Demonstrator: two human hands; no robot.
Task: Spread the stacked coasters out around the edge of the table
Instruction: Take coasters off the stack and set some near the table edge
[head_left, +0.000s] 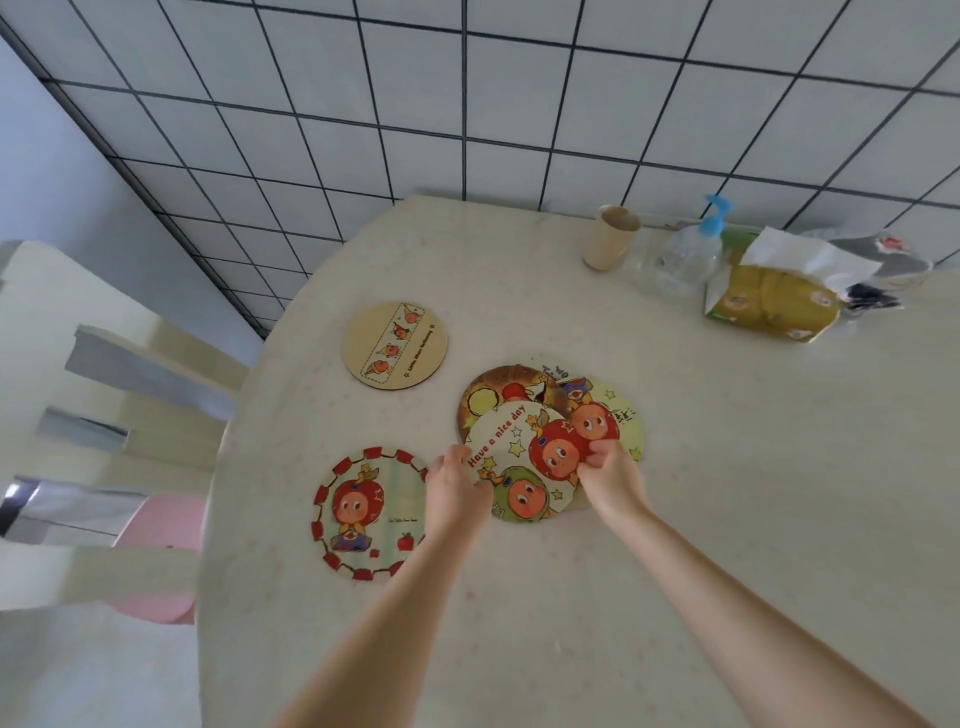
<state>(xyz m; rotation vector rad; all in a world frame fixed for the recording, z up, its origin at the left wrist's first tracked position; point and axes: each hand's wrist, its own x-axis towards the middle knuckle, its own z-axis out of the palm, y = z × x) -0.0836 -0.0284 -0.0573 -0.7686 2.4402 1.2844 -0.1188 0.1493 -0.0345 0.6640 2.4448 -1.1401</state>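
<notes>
A loose stack of round cartoon coasters sits mid-table. Its top one, the "Have a nice day" coaster (519, 457), overlaps a brown coaster (498, 389) and a pale yellow coaster (618, 415). My left hand (457, 488) grips the top coaster's left edge, and my right hand (608, 478) pinches its right edge. Two coasters lie apart near the table's left edge: a plain wooden coaster (395, 345) farther back and a red-bordered coaster (371, 512) nearer me, partly under my left wrist.
The cream table (727, 519) meets a tiled wall at the back. At the back right stand a beige cup (610, 239), a clear pump bottle (685, 254) and a yellow tissue pack (774, 301). A white slatted chair (104, 415) with a pink seat stands to the left.
</notes>
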